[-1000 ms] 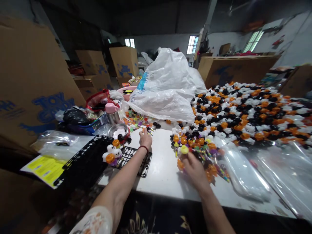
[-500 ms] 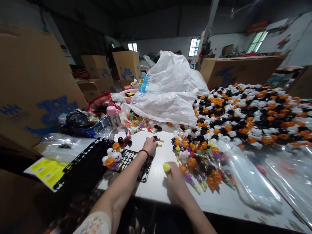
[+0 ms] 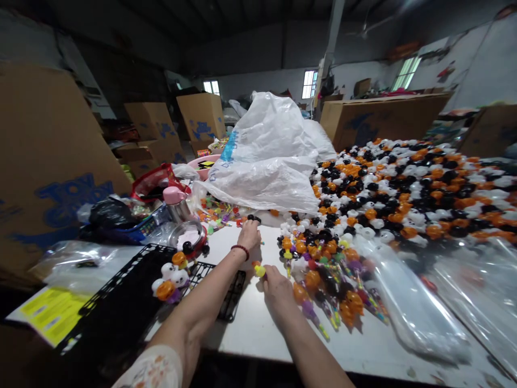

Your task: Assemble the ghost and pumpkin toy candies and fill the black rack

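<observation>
My left hand, with a dark red bead bracelet on its wrist, reaches forward over the white table. Its fingertips are at some black plastic pieces and are too hidden to show whether they grip one. Nearer to me, my right hand is closed on a small yellow plastic piece with an orange end. To its right lies a pile of candy-filled tubes topped with orange, black and white figures. Left of my left forearm, several white and orange figures stand by a black plastic rack.
A large heap of black, orange and white toy heads covers the right side. Clear plastic bags lie in front of it. A white sack stands behind. To the left are a pink-lidded flask, a black basket and cardboard boxes.
My left hand has moved forward from the black-topped tubes to the black pieces. My right hand has shifted forward and turned the yellow piece, so its orange end shows. The view has swung slightly right.
</observation>
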`<move>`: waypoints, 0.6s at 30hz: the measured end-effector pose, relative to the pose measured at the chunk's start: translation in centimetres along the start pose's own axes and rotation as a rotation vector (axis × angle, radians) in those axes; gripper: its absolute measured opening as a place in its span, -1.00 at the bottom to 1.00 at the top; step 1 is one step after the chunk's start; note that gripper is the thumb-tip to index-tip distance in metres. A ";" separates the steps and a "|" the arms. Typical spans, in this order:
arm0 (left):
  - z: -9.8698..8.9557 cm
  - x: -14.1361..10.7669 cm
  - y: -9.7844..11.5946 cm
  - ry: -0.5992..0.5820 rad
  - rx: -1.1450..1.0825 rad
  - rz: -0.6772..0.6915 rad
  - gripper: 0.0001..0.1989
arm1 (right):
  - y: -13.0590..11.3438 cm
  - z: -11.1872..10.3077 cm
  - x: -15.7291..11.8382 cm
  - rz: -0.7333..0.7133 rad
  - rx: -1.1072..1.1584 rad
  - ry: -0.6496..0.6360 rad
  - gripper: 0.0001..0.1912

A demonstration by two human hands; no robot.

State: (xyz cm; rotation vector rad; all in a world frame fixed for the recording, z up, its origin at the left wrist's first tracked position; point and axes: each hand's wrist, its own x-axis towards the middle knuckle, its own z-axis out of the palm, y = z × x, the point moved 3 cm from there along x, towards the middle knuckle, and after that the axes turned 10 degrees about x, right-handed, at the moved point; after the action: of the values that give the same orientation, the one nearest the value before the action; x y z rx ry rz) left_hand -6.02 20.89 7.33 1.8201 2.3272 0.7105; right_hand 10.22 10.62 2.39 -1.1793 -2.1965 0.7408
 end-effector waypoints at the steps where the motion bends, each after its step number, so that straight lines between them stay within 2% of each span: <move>1: 0.2 1.1 0.5 0.005 0.012 0.022 -0.63 | -0.1 0.0 0.1 0.001 0.002 0.001 -0.75; 4: 1.0 3.9 1.3 -0.006 0.029 0.041 -0.54 | -0.2 0.1 0.3 0.012 0.003 0.007 -0.79; 9: 2.0 5.9 0.2 -0.031 -0.002 -0.053 -0.87 | -0.2 -0.1 0.4 0.032 0.044 0.040 -0.85; 11: 1.8 5.8 -0.3 -0.005 -0.044 -0.103 -0.92 | -0.2 -0.2 0.5 0.039 0.082 0.047 -0.81; 15: 0.3 4.4 -0.9 0.127 -0.210 -0.206 -0.85 | -0.1 0.0 0.8 0.024 0.182 0.075 -0.63; 18: -1.0 2.1 -1.1 0.227 -0.418 -0.289 -0.78 | 0.0 0.0 0.9 -0.030 0.350 0.139 -0.66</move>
State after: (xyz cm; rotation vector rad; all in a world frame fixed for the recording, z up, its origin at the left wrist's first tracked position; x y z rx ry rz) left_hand -7.92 22.42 8.22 1.2545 2.2733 1.2914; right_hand 9.74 11.41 2.54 -0.9858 -1.8728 0.9542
